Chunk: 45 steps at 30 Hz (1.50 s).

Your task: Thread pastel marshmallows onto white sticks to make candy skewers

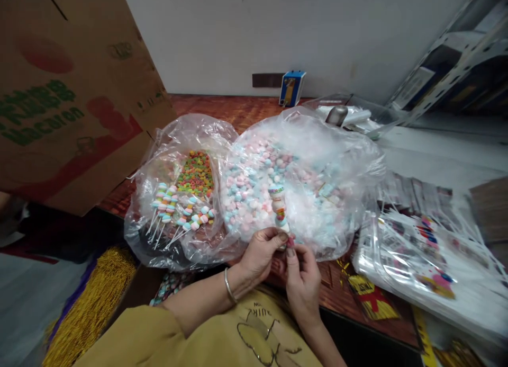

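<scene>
A wrapped marshmallow stick (pixel 279 204) stands upright over the big bag, in a small clear bag with a colourful printed top. My left hand (pixel 257 256), with a bangle at the wrist, is closed around its lower end. Close beside it, my right hand (pixel 302 276) pinches at the same lower end, where a small reddish bit shows; what that bit is I cannot make out. Behind both hands lies a large clear bag of pastel marshmallows (pixel 248 189). To the left, several marshmallow sticks (pixel 166 205) rest in another plastic bag near colourful ring-shaped candies (pixel 196 173).
A large cardboard box (pixel 79 91) stands at the left. On the right are stacks of printed clear bags (pixel 413 256) and a gold twist-tie pack (pixel 372 297). A small blue box (pixel 292 89) is by the wall. Gold tassels (pixel 93 306) hang at lower left.
</scene>
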Tool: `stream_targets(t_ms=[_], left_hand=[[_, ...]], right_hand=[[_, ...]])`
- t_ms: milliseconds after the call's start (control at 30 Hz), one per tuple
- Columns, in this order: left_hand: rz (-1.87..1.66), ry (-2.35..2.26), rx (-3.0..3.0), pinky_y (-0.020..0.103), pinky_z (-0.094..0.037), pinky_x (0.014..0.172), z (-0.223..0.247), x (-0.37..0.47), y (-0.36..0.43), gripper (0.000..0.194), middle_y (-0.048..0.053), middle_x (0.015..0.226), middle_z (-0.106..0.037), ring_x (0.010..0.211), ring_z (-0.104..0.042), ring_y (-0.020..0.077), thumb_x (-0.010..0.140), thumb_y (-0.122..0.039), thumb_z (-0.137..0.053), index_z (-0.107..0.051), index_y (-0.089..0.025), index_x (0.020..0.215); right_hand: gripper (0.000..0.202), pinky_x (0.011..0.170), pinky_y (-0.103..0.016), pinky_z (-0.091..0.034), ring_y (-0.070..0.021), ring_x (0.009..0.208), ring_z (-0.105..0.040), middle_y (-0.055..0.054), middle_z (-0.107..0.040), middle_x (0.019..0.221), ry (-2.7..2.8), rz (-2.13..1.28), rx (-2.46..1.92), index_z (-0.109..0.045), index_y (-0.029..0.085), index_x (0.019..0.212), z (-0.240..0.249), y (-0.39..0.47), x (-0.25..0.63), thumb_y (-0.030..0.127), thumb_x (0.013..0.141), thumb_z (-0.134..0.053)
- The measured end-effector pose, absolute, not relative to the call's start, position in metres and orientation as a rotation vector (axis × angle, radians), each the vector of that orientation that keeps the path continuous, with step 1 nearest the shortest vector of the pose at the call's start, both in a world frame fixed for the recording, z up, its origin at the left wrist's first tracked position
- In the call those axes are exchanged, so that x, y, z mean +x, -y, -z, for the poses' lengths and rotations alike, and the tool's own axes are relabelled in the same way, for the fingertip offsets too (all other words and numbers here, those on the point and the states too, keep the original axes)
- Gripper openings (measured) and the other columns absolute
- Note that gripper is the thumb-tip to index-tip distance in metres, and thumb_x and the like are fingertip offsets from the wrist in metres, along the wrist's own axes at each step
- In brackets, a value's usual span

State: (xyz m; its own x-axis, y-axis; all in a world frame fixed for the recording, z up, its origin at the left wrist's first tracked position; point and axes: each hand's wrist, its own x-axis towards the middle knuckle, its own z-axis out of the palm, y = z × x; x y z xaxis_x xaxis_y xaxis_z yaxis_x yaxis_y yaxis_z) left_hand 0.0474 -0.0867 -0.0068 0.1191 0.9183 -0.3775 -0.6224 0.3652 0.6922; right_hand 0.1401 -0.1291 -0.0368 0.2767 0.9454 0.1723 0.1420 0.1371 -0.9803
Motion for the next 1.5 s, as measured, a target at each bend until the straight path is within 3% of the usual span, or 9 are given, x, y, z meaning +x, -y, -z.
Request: stream_targets(t_ms=[67, 200, 367, 533, 633, 767, 933, 1067, 1500], left_hand=[[-1.171, -0.895, 0.447, 0.022, -0.049, 0.067, 0.01, 0.047, 0.087, 0.035, 0.003, 0.068, -0.07, 0.063, -0.061, 0.0104, 0.056, -0.037, -0.094, -0.077, -0.014, 0.074], [-1.183, -0.964, 0.603, 0.024, -0.05, 0.067, 0.012, 0.046, 0.09, 0.03, 0.003, 0.073, -0.072, 0.065, -0.061, 0.0116, 0.062, -0.036, -0.091, -0.078, -0.015, 0.078], [-0.951, -0.88, 0.631, 0.029, -0.053, 0.068, 0.01, 0.033, 0.087, 0.046, 0.008, 0.085, -0.077, 0.069, -0.066, 0.0164, 0.065, -0.045, -0.088, -0.08, -0.017, 0.101], [-0.79, -0.74, 0.777, 0.031, -0.052, 0.076, 0.012, 0.016, 0.085, 0.035, 0.015, 0.117, -0.074, 0.088, -0.069, 0.0212, 0.059, -0.039, -0.092, -0.082, -0.017, 0.085], [-0.741, -0.855, 0.782, 0.026, -0.05, 0.064, 0.013, 0.016, 0.089, 0.031, 0.013, 0.108, -0.077, 0.07, -0.064, 0.0138, 0.062, -0.039, -0.091, -0.081, -0.016, 0.081], [-0.856, -0.972, 0.763, 0.027, -0.052, 0.06, 0.011, 0.02, 0.092, 0.03, 0.006, 0.089, -0.078, 0.054, -0.058, 0.0093, 0.061, -0.042, -0.091, -0.078, -0.018, 0.074], [-1.216, -1.028, 1.04, 0.035, -0.056, 0.092, 0.004, 0.007, 0.083, 0.018, 0.004, 0.086, -0.079, 0.088, -0.073, 0.0196, 0.071, -0.037, -0.086, -0.078, -0.021, 0.073], [-1.209, -1.149, 1.269, 0.036, -0.057, 0.089, 0.001, -0.004, 0.086, 0.015, 0.005, 0.091, -0.079, 0.091, -0.073, 0.0223, 0.077, -0.036, -0.081, -0.08, -0.021, 0.079], [-1.083, -1.292, 1.277, 0.033, -0.057, 0.084, 0.011, -0.011, 0.095, 0.028, 0.005, 0.086, -0.08, 0.083, -0.073, 0.0213, 0.074, -0.04, -0.083, -0.081, -0.018, 0.091]], right_hand=[[0.027, 0.057, -0.025, -0.049, -0.0142, 0.065, -0.059, -0.001, -0.065, 0.08, 1.04, -0.918, -1.288, -0.059, 0.02, 0.101, 0.033, 0.125, 0.139, 0.047, 0.095, -0.06], [0.032, 0.045, -0.019, -0.037, -0.0087, 0.051, -0.042, 0.006, -0.046, 0.065, 0.879, -1.072, -1.221, -0.056, 0.021, 0.087, 0.029, 0.118, 0.137, 0.052, 0.093, -0.06], [0.035, 0.034, -0.014, -0.019, -0.0029, 0.039, -0.015, 0.013, -0.033, 0.057, 0.548, -1.642, -0.903, -0.052, 0.024, 0.09, 0.026, 0.115, 0.146, 0.051, 0.082, -0.073], [0.039, 0.032, -0.011, -0.014, -0.0006, 0.039, -0.007, 0.015, -0.035, 0.053, 0.4, -2.078, -0.691, -0.053, 0.023, 0.094, 0.023, 0.12, 0.158, 0.042, 0.076, -0.082], [0.038, 0.032, -0.012, -0.016, -0.001, 0.038, -0.01, 0.015, -0.034, 0.053, 0.336, -2.117, -0.666, -0.053, 0.023, 0.092, 0.024, 0.128, 0.154, 0.044, 0.078, -0.081], [0.039, 0.038, -0.018, -0.031, -0.0043, 0.038, -0.031, 0.009, -0.047, 0.059, 0.551, -1.902, -0.907, -0.057, 0.02, 0.084, 0.03, 0.146, 0.155, 0.058, 0.085, -0.067], [0.021, 0.071, -0.029, -0.048, -0.0171, 0.075, -0.062, -0.003, -0.068, 0.079, 1.239, -0.868, -1.663, -0.064, 0.02, 0.079, 0.049, 0.175, 0.208, 0.034, 0.093, -0.056], [0.019, 0.08, -0.033, -0.048, -0.0222, 0.087, -0.066, -0.009, -0.07, 0.095, 1.449, -0.456, -1.98, -0.069, 0.02, 0.091, 0.069, 0.184, 0.245, 0.025, 0.094, -0.051], [0.026, 0.061, -0.03, -0.035, -0.0218, 0.079, -0.062, -0.014, -0.066, 0.106, 1.601, -0.293, -2.341, -0.068, 0.015, 0.111, 0.07, 0.121, 0.217, 0.022, 0.101, -0.045]])
